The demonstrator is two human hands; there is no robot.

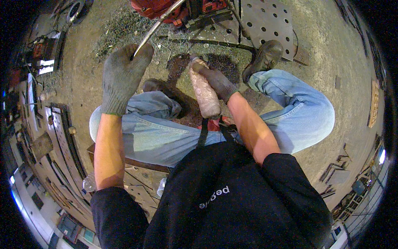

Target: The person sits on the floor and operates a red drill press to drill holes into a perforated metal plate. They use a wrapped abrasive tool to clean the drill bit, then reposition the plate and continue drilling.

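My left hand (126,68), in a grey knit glove, is closed round the lower end of a thin metal rod (155,29). The rod slants up and to the right, and its far end runs out of the picture's top edge. In front of my lap my right hand (217,82), in a dark brownish glove, grips a grimy, pinkish-brown bottle (204,89) from its right side. Its narrow end points away from me, and its broad base is toward my body. What is inside the bottle cannot be made out.
A red machine (166,12) stands ahead, beside a metal plate with round holes (265,18). Metal shavings (124,33) litter the ground before it. At left lie long metal pieces (62,137) and a clear plastic bottle (88,182). My boot (265,58) rests near the plate.
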